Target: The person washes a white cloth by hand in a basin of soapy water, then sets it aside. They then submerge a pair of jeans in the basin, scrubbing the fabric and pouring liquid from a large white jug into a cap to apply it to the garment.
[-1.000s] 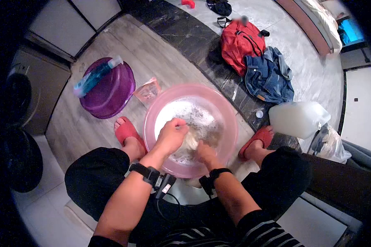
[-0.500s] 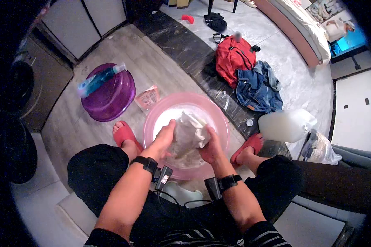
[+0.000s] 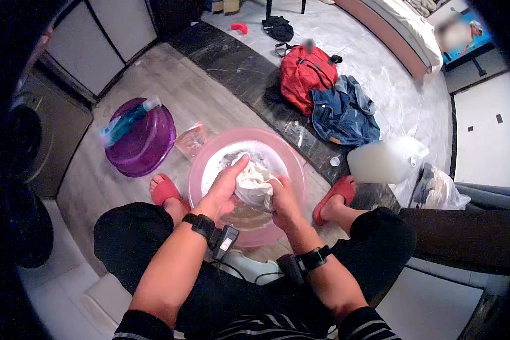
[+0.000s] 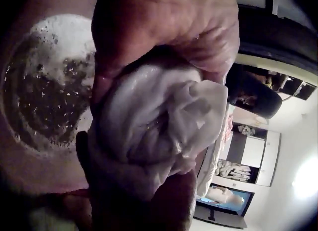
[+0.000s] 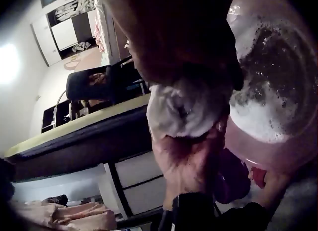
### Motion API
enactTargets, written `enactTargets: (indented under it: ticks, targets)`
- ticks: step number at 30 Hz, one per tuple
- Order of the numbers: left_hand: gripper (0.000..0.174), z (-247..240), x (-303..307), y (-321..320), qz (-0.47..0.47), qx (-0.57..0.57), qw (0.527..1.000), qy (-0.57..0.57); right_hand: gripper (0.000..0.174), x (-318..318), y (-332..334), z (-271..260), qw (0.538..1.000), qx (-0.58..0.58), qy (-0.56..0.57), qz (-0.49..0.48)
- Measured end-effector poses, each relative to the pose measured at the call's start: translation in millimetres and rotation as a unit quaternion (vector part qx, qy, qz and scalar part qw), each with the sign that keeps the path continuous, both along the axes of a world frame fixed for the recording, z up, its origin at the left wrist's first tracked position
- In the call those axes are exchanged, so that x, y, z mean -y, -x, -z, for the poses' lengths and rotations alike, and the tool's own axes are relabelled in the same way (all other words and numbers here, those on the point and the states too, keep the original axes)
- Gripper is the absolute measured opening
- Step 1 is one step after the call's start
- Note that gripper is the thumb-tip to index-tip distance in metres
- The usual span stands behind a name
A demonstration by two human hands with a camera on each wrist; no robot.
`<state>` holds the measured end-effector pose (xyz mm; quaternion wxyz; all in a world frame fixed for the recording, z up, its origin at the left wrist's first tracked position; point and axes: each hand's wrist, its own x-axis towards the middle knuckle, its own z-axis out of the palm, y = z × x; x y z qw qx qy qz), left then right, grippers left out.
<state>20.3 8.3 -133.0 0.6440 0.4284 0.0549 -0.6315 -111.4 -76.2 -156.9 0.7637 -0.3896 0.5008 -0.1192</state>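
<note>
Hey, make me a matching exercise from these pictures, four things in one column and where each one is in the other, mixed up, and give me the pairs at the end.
Things
1. White cloth
2. Blue bottle
3. Denim clothing
4. Large jug

Places
A. Against the red bag
B. Held by the left hand and right hand over the pink basin
C. Beside the right slipper
D. Lying across the purple basin

Pairs: 1-B, 2-D, 3-A, 4-C.

Above the pink basin point(image 3: 296, 181), white cloth point(image 3: 256, 184) hides fingertips of the left hand point(image 3: 225, 188); left of the basin, a packet's point(image 3: 191, 140) print looks too blurred to read.
</note>
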Motion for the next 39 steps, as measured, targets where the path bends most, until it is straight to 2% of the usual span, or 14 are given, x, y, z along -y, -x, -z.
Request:
enactTargets:
  ticks: [4, 6, 9, 13, 17, 22, 23, 24, 25, 26, 29, 32, 36, 39]
  targets:
    - [0.051, -1.9, 7.5, 10.4, -0.077, -0.021, 0.996, -0.034, 0.041, -22.7, -5.9, -13.1, 0.935, -0.014, 0.35, -0.057]
    - [0.052, -1.5, 9.5, 9.9, -0.1, -0.046, 0.993, -0.046, 0.046, -41.4, -8.9, -36.3, 0.852, -0.042, 0.506, -0.125]
    - [0.054, 4.3, 14.0, 11.7, -0.113, -0.055, 0.988, -0.091, 0.047, -49.6, -8.4, -39.8, 0.808, -0.02, 0.57, -0.149]
    - [0.055, -4.7, 9.3, 21.1, -0.043, -0.032, 0.994, -0.093, 0.027, -35.6, -19.0, -32.0, 0.819, -0.006, 0.563, -0.109]
    - [0.052, 27.2, 7.9, 25.7, -0.04, 0.067, 0.991, -0.107, 0.019, -28.8, -26.0, -23.9, 0.869, -0.04, 0.484, -0.093]
    - [0.044, 2.8, 10.3, 32.0, -0.059, 0.115, 0.978, -0.165, 0.026, -6.5, -26.8, 0.5, 0.922, -0.076, 0.364, -0.109]
    - [0.043, -4.3, 11.4, 34.0, -0.056, 0.126, 0.977, -0.162, 0.029, 0.0, -27.1, 7.4, 0.984, 0.004, 0.177, -0.036]
    - [0.042, -12.3, 12.0, 35.8, -0.053, 0.138, 0.976, -0.159, 0.031, 5.4, -28.2, 10.4, 0.995, 0.085, -0.019, 0.039]
    - [0.041, -20.2, 13.3, 36.2, -0.068, 0.131, 0.98, -0.135, 0.033, 10.2, -28.0, 13.0, 0.957, 0.163, -0.212, 0.111]
    - [0.04, -28.3, 14.2, 35.8, -0.085, 0.125, 0.982, -0.112, 0.039, 13.9, -24.9, 15.2, 0.944, 0.222, -0.227, 0.089]
    - [0.04, -17.9, 13.6, 20.8, -0.14, 0.032, 0.988, -0.055, 0.037, 9.2, -29.6, -0.4, 0.97, 0.2, -0.056, 0.129]
    - [0.043, -21.6, 13.2, 8.2, -0.185, -0.007, 0.981, -0.049, 0.036, -15.5, -26.2, 3.5, 0.977, 0.113, 0.178, 0.019]
    - [0.045, -11.0, 4.5, -0.9, -0.126, -0.068, 0.99, -0.016, 0.041, -49.4, -20.3, -45.6, 0.826, 0.06, 0.548, -0.122]
    - [0.047, -30.2, 4.1, 7.1, -0.055, -0.059, 0.992, -0.099, 0.039, -40.2, -20.8, -36.4, 0.758, 0.019, 0.633, -0.158]
